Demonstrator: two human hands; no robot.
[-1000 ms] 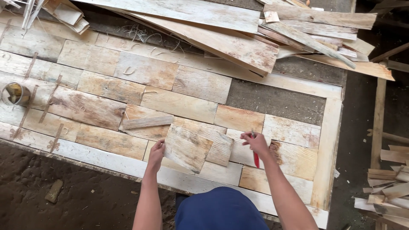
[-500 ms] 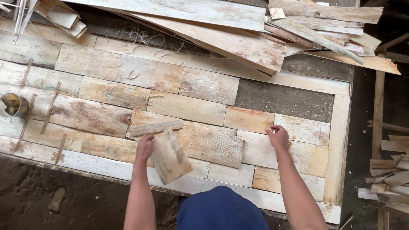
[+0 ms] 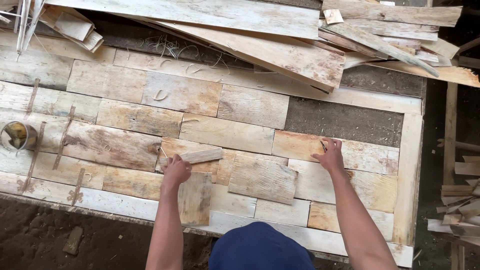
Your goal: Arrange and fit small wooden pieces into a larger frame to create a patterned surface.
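Observation:
My left hand (image 3: 176, 171) grips the upper corner of a small rectangular wood piece (image 3: 196, 199) that lies at the near edge of a panel of patched wood pieces (image 3: 125, 117). A narrow loose strip (image 3: 192, 156) rests just beyond its fingers, and a larger loose piece (image 3: 262, 179) lies askew to the right. My right hand (image 3: 331, 156) presses on a pale reddish piece (image 3: 370, 155), fingers spread. A thin dark tool (image 3: 323, 146) pokes out beside its thumb.
A dark bare gap (image 3: 345, 120) lies in the panel's far right, inside a pale wood frame (image 3: 412, 175). Long boards (image 3: 280, 55) are piled at the back. A tin can (image 3: 17, 136) stands at the left, wood scraps (image 3: 460, 200) at the right, and a dirt floor (image 3: 45, 235) lies below.
My left hand brought the small piece down from a tilted hold to lie flat at the near edge. My right hand stayed about where it was, on the reddish piece.

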